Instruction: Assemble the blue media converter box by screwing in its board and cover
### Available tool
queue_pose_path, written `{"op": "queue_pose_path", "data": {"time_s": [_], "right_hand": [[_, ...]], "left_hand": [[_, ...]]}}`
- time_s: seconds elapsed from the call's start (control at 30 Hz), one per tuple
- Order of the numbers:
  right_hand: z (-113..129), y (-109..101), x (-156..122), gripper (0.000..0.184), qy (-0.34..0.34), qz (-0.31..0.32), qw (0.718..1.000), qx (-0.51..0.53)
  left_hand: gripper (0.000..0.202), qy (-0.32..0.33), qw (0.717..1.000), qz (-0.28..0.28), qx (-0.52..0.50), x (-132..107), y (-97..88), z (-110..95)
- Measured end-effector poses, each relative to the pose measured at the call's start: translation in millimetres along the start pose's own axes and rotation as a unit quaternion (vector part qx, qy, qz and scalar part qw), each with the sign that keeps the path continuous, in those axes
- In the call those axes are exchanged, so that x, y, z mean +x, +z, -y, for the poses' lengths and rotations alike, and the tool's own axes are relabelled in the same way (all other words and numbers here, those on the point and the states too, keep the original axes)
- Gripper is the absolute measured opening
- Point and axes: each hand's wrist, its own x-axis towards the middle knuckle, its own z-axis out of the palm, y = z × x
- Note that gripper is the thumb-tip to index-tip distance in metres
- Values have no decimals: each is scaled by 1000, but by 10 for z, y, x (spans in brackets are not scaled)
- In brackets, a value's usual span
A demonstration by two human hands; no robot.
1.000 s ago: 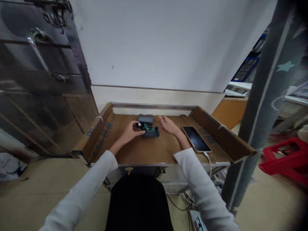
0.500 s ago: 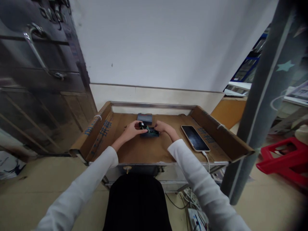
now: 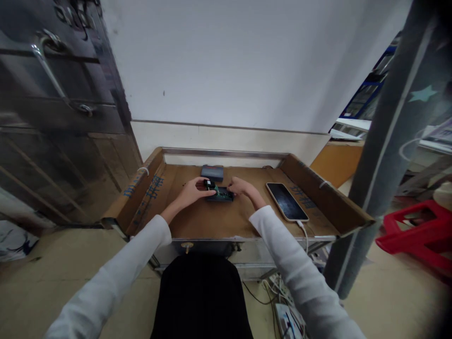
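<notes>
2 hands, bare, are working at 1 small dark case, which is lying between them toward the middle of the cardboard. Whether it is resting flat or being held slightly up cannot be told.

Case: long axis running left to right, from 1 hand to the other. Green board is showing inside, along its upper side.

Left hand: reaching in at the left end, thumb on the near side, grasping 1 black part with a pale patch on top. That part is sitting at the case's left end.

Right hand: bending its fingers in at the right end, next to the board. It is appearing to touch the case there; whether the fingertips are pinching anything cannot be told. Both hands are standing about equally near the case.

Around: 1 grey box is lying just beyond the case, apart from it. 1 phone is lying to the right, beside the right forearm, with 1 white cable hanging over the near edge.

In the way: nothing is standing between either hand and the case; the fingers are partly hiding both ends.
</notes>
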Motion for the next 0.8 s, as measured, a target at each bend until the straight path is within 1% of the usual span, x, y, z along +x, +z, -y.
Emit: {"op": "queue_pose_path", "data": {"time_s": [0.07,0.17,0.2,0.27,0.3,0.37,0.47,0.53,0.63,0.8], "right_hand": [[-25,16,7,31,-5,-21,1000,19],[-69,51,18,13,-22,-71,996,56],[-86,67,22,13,-30,-85,993,72],[-118,105,33,24,-44,-107,988,106],[-132,128,40,25,-51,-114,985,123],[-158,180,63,22,-64,-134,977,156],[-192,265,113,12,-77,-187,958,203],[-218,321,152,14,-81,-221,944,230],[-262,388,203,18,-87,-236,932,262],[-288,436,257,17,-81,-239,924,287]], "left_hand": [[54,-6,1000,8,-6,-12,10,-21],[54,-26,999,6,-31,-30,27,-67],[54,-30,999,0,-38,-35,29,-83],[54,-31,998,-16,-47,-41,26,-105],[53,-28,998,-22,-50,-41,22,-109],[53,-23,998,-28,-52,-37,12,-103],[52,-24,999,-16,-46,-22,8,-59],[51,-22,999,-6,-41,-13,14,-20],[54,-4,1000,3,-30,-3,16,16],[58,29,1000,1,5,24,-10,-17]]}}
